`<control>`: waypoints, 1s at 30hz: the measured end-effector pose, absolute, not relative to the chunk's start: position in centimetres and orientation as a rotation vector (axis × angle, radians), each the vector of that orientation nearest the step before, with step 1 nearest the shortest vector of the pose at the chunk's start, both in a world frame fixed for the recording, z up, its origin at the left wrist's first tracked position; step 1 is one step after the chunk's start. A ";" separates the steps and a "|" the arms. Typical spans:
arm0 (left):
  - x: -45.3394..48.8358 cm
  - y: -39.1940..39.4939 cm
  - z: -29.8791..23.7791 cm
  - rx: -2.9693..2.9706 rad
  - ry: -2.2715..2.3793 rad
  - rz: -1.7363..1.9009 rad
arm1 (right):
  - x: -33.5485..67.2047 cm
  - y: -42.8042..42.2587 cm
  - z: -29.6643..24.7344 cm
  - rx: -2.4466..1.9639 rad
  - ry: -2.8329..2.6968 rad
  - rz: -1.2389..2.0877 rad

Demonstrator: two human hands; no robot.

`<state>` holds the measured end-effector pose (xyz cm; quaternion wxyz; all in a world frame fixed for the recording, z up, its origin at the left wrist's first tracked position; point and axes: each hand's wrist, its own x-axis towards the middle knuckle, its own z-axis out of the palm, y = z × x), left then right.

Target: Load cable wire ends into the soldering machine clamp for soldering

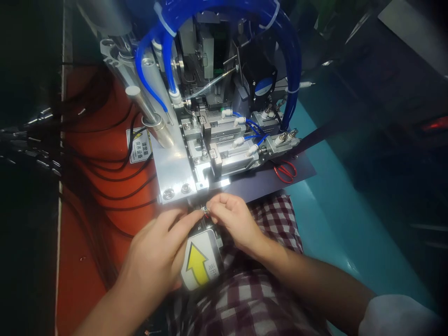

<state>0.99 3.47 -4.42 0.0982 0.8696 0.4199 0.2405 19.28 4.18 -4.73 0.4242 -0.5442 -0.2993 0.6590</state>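
Observation:
My left hand (159, 245) reaches in from the lower left, with thumb and forefinger closed at a tiny part (205, 211) with metallic, greenish and red bits. From the right, my right hand (233, 217) pinches at the same small part, its fingertips almost meeting those of the left. The part is too small to name. Both hands are just in front of the metal machine plate (175, 175). Below the fingertips is a white label with a yellow arrow (196, 263), on a block beside my left hand.
A machine with pneumatic cylinders (233, 161) and thick blue tubes (292, 60) stands ahead. Black cables (105, 163) cross the orange surface (79, 224) on the left. A red wire loop (285, 172) lies at the right. Checkered cloth (245, 298) covers my lap.

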 end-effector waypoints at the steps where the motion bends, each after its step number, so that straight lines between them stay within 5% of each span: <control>1: 1.0 3.5 -4.4 2.572 1.243 0.713 | 19.5 4.1 -4.6 -1.355 -0.773 1.659; 30: 0.8 3.6 -4.1 2.511 1.220 0.718 | 19.4 4.2 -4.6 -1.304 -0.690 1.755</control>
